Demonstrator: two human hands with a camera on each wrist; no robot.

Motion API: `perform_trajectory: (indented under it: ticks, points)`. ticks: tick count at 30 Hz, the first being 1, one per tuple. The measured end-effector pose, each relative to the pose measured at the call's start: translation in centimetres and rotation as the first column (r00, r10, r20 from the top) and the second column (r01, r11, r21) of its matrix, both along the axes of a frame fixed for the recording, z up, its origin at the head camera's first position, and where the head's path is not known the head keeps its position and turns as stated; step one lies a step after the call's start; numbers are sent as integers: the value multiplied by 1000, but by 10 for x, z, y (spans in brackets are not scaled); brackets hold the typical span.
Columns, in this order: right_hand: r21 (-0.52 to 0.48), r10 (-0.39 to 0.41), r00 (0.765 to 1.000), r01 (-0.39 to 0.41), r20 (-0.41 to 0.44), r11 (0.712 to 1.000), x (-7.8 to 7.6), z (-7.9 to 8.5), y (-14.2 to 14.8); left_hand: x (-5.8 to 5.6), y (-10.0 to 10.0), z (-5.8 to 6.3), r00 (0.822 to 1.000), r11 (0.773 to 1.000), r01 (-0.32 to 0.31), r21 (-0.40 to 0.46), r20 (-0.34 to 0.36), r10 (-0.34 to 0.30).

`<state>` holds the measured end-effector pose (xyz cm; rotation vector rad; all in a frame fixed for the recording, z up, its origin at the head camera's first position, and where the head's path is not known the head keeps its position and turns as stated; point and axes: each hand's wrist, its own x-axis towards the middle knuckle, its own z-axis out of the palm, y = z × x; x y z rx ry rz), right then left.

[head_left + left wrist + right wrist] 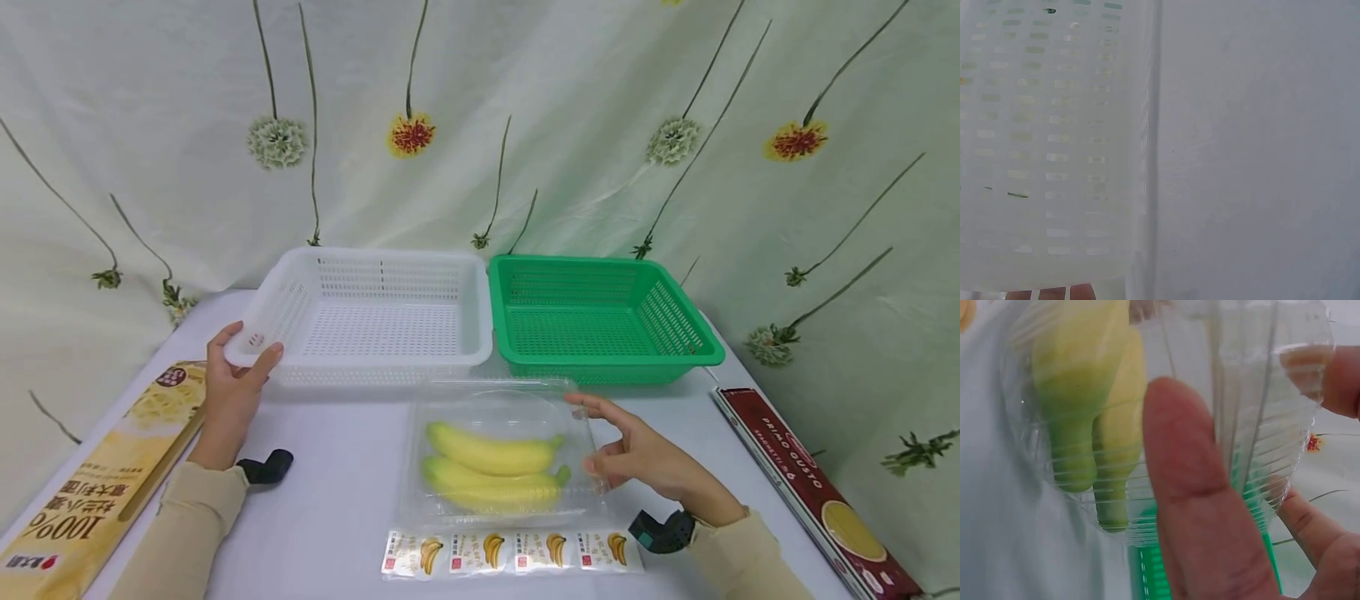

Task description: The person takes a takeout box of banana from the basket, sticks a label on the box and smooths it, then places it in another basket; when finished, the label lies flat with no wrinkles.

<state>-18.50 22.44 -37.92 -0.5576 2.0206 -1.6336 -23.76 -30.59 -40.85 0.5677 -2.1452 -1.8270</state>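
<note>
A white plastic basket (pixel 382 367) stands at the back left, and my left hand (pixel 232 400) grips its front left corner, thumb over the rim. Fingertips (pixel 1052 294) of that hand show at the basket's wall in the left wrist view. In front of the baskets lies a clear plastic box (pixel 420 517) with yellow bananas (pixel 495 483) that have green tips. My right hand (pixel 637 454) holds the box by its right side, index finger stretched along the upper corner. In the right wrist view, fingers (pixel 1191 462) lie against the ribbed clear plastic.
A green basket (pixel 600 371) stands right of the white one. A strip of banana labels (pixel 513 553) lies in front of the box. A yellow pasta bag (pixel 112 475) lies at the left edge, a red spaghetti box (pixel 810 492) at the right. Flowered cloth hangs behind.
</note>
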Motion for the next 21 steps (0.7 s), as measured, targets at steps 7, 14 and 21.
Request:
perform_trajectory:
  ticks: [7,14,21]
  points:
    - [55,-2,1000,2,9,999,-18,-12,3,3,1,-2,1000,1000,13,-22,-7,-13]
    - [73,2,1000,-2,0,997,-32,-17,3,3,2,-3,1000,1000,19,-15,-8,-19]
    - [51,8,1000,-9,9,999,-39,-17,4,0,3,-2,1000,1000,11,-3,9,-11]
